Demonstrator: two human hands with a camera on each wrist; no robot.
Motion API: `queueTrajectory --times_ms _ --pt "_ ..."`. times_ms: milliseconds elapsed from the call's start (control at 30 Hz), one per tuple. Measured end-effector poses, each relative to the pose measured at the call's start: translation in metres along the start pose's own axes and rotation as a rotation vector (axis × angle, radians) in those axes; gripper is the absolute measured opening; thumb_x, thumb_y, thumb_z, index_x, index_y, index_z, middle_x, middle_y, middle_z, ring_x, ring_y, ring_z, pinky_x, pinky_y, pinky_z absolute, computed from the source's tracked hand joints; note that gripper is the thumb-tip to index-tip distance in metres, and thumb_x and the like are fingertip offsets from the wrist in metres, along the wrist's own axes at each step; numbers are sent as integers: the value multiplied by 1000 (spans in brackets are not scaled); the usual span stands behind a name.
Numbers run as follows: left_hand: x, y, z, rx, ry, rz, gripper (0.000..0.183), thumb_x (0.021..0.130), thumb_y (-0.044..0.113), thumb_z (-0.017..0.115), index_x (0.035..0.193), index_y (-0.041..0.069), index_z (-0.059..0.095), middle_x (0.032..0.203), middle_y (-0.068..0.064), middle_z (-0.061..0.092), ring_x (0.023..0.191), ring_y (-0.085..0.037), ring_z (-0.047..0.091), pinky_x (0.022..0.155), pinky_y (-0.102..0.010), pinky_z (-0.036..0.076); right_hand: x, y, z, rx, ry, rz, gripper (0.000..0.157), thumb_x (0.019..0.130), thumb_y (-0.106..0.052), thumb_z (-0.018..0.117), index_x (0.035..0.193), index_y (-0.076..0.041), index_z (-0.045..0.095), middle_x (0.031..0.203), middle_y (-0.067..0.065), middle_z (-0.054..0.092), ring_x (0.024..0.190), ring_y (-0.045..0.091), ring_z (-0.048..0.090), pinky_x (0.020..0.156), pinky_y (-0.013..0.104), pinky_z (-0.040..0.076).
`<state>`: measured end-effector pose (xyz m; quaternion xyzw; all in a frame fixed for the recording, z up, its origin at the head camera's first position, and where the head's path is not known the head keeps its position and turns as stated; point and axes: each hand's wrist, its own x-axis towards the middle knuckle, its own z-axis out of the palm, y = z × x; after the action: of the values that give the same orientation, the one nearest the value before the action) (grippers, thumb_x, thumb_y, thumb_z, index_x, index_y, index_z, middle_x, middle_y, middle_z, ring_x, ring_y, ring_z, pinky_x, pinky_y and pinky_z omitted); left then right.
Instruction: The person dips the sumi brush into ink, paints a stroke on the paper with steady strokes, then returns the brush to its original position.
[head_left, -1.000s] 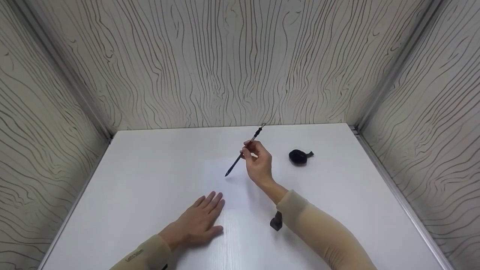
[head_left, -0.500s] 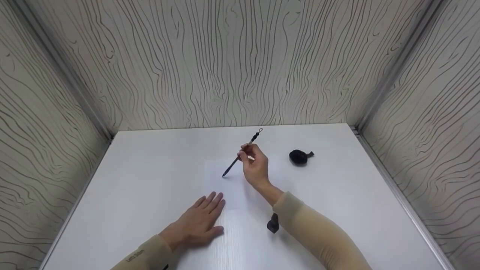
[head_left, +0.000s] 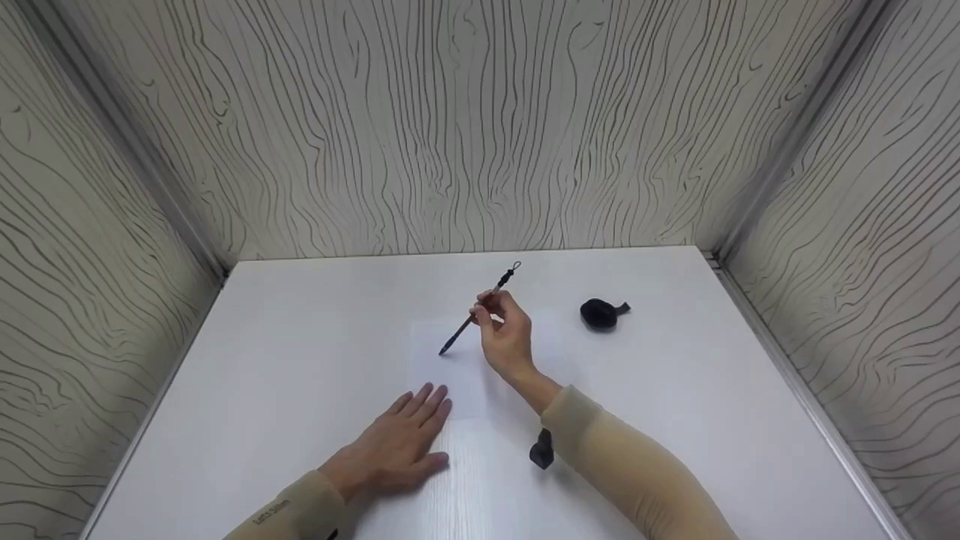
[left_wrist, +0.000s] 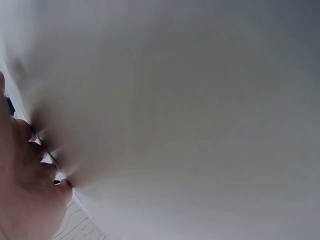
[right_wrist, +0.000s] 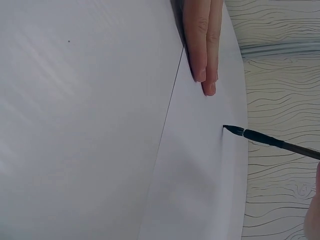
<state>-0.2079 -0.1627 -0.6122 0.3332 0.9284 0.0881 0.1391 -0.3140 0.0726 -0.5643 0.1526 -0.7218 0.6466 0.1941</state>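
My right hand (head_left: 508,341) pinches a thin dark calligraphy brush (head_left: 461,331) around its middle, its looped end slanting up and away. Seen from the right wrist, the dark bristle tip of the brush (right_wrist: 265,138) is right at the surface of a white sheet of paper (right_wrist: 185,165). My left hand (head_left: 397,442) lies flat, palm down, fingertips on the lower left part of the paper (head_left: 466,390). Two of its fingers (right_wrist: 197,37) show along the paper's edge in the right wrist view. The left wrist view shows the hand (left_wrist: 30,195) low against the white surface.
A round black object with a short tab (head_left: 600,315) sits on the white table (head_left: 300,322), right of the right hand. Something black (head_left: 541,451) juts from beneath the right wrist. Wood-patterned panels (head_left: 450,135) enclose the table at the back and both sides.
My right hand has shifted a little left and toward me, carrying the brush; its tip has moved slightly left over the paper. My left hand has stayed in place.
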Motion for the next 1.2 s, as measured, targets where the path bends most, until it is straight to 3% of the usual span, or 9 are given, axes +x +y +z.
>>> queueTrajectory --times_ms 333,567,867,1200 --pt "1 0 -2 2 0 8 93 111 75 28 182 15 19 192 -3 11 180 -32 12 145 -60 19 -2 1 -1 -17 -3 13 15 110 -2 69 125 -3 69 119 18 74 115 46 78 99 29 68" --pt "1 0 -3 14 15 20 91 112 73 28 181 13 22 192 -5 15 180 -33 15 144 -59 22 -2 4 -1 -16 9 -20 13 108 4 69 121 3 68 114 22 73 108 46 79 95 31 69" --pt "2 1 -3 17 5 11 92 112 75 27 181 14 22 192 -4 14 180 -32 14 145 -59 21 -2 4 -5 -64 3 -17 14 108 2 69 122 0 69 114 19 75 108 35 81 94 29 69" --pt "-1 -1 -2 16 15 27 91 113 71 29 181 11 21 192 -7 14 180 -33 14 144 -59 21 -2 4 -9 -91 1 3 14 109 1 69 123 0 69 116 17 76 110 37 81 95 30 69"
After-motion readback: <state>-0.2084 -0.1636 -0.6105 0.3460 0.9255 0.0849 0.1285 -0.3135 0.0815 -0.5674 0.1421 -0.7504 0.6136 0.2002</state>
